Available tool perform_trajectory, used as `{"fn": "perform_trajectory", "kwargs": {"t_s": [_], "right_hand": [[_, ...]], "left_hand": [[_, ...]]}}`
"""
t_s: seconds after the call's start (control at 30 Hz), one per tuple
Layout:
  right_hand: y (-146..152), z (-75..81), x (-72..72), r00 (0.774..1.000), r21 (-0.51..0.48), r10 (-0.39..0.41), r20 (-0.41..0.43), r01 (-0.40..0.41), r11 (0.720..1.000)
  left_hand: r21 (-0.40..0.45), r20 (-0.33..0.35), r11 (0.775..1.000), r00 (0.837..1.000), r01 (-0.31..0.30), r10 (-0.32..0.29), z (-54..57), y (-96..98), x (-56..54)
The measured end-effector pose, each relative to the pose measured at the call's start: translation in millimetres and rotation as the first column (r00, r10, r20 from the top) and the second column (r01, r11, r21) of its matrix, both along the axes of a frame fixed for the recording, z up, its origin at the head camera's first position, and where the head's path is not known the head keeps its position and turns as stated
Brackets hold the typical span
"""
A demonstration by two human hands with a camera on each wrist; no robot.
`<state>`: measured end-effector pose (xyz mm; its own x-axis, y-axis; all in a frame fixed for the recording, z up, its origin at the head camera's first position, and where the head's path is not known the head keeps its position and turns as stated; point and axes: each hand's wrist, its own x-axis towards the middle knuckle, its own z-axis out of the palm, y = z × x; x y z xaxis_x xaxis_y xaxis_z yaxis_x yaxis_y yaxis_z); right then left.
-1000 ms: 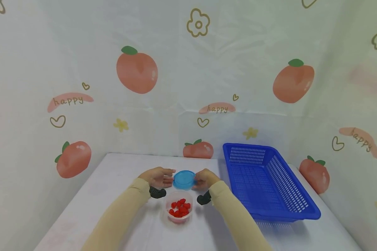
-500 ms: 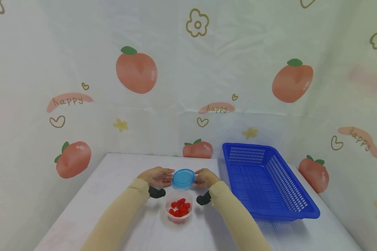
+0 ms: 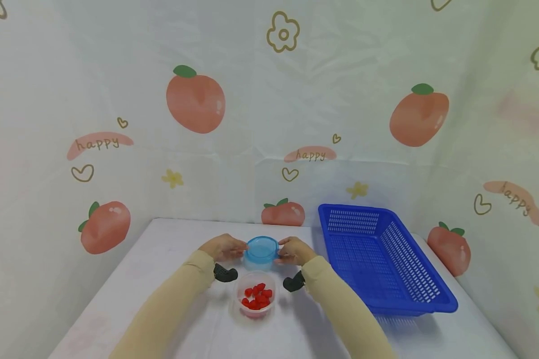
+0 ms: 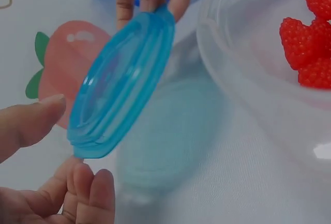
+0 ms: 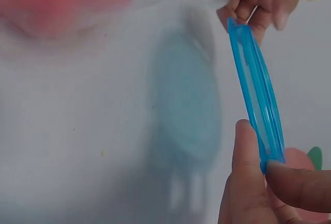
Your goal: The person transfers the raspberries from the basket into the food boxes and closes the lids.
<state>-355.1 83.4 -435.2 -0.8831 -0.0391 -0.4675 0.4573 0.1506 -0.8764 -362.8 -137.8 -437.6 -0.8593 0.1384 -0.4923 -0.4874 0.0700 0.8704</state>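
Note:
Raised off the table is a round translucent blue lid point(image 3: 261, 249), its blue-tinted shadow below it in both wrist views. My right hand point(image 3: 294, 251) pinches one edge between thumb and fingers, as the right wrist view shows. At the opposite edge is my left hand point(image 3: 224, 248). In the left wrist view its fingers point(image 4: 90, 193) touch the rim from below, while the thumb point(image 4: 39, 123) stands apart from the lid point(image 4: 121, 81). Nearer the body, a clear round tub point(image 3: 256, 277) holds several red raspberries point(image 3: 260, 299).
A blue perforated plastic basket point(image 3: 364, 259) stands on the right of the white table point(image 3: 152, 279), close to the right forearm. A white cloth point(image 3: 251, 99) printed with fruit hangs behind and at the sides.
The lid has risen from the table and moved slightly away from the body. Both hands went up with it, and the left hand has come closer to its edge. The tub stays put.

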Motion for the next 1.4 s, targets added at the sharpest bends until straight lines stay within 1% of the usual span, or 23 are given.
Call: {"fn": "perform_trajectory", "kwargs": {"t_s": [0.13, 0.27, 0.37, 0.5, 0.57, 0.77, 0.83, 0.93, 1.07, 1.17, 1.27, 1.4], "right_hand": [[0, 10.6, 2.7, 0.999, -0.025, 0.034, -0.018, -0.034, 0.999], [0, 20.6, 6.1, 0.998, -0.051, 0.061, -0.027, -0.062, 0.997], [2, 26.3, 8.7, 0.997, -0.072, 0.065, -0.035, -0.067, 0.995], [5, 30.6, 13.2, 0.995, -0.12, 0.09, -0.039, -0.094, 0.988], [7, 32.0, 17.2, 0.992, -0.137, 0.118, -0.037, -0.122, 0.983], [12, 36.7, 32.9, 0.981, -0.157, 0.182, -0.059, -0.189, 0.969], [13, 38.8, 38.1, 0.977, -0.157, 0.199, -0.08, -0.209, 0.965], [14, 41.0, 44.9, 0.97, -0.12, 0.215, -0.113, -0.229, 0.966], [15, 40.6, 51.2, 0.966, -0.067, 0.213, -0.147, -0.225, 0.972], [14, 39.2, 54.0, 0.964, -0.082, 0.208, -0.165, -0.223, 0.971], [14, 38.1, 56.0, 0.964, -0.104, 0.201, -0.174, -0.221, 0.97], [14, 37.6, 57.6, 0.962, -0.141, 0.203, -0.183, -0.23, 0.963]], "left_hand": [[-0.048, -0.024, 0.999, 1.0, -0.021, 0.02, 3.7, 1.4, -0.5], [-0.046, -0.034, 0.999, 0.999, -0.014, 0.013, 8.5, 0.9, 0.4], [-0.018, -0.063, 1.0, 0.998, 0.023, -0.024, 14.6, -1.0, 3.7], [-0.008, -0.116, 0.997, 0.99, 0.08, -0.081, 24.3, -5.7, 9.7], [-0.025, -0.144, 0.993, 0.983, 0.113, -0.115, 28.7, -8.2, 13.4], [-0.074, -0.201, 0.984, 0.964, 0.16, -0.172, 37.3, -12.8, 24.8], [-0.086, -0.224, 0.984, 0.959, 0.158, -0.173, 39.0, -13.1, 28.4], [-0.093, -0.273, 0.983, 0.946, 0.157, -0.177, 40.5, -13.6, 33.5], [-0.109, -0.345, 0.983, 0.921, 0.149, -0.178, 42.1, -14.0, 40.3], [-0.155, -0.391, 0.98, 0.903, 0.127, -0.179, 44.1, -13.9, 46.2], [-0.222, -0.422, 0.971, 0.889, 0.09, -0.179, 46.0, -13.6, 52.0], [-0.28, -0.449, 0.959, 0.876, 0.05, -0.177, 44.6, -13.7, 56.4]]}}
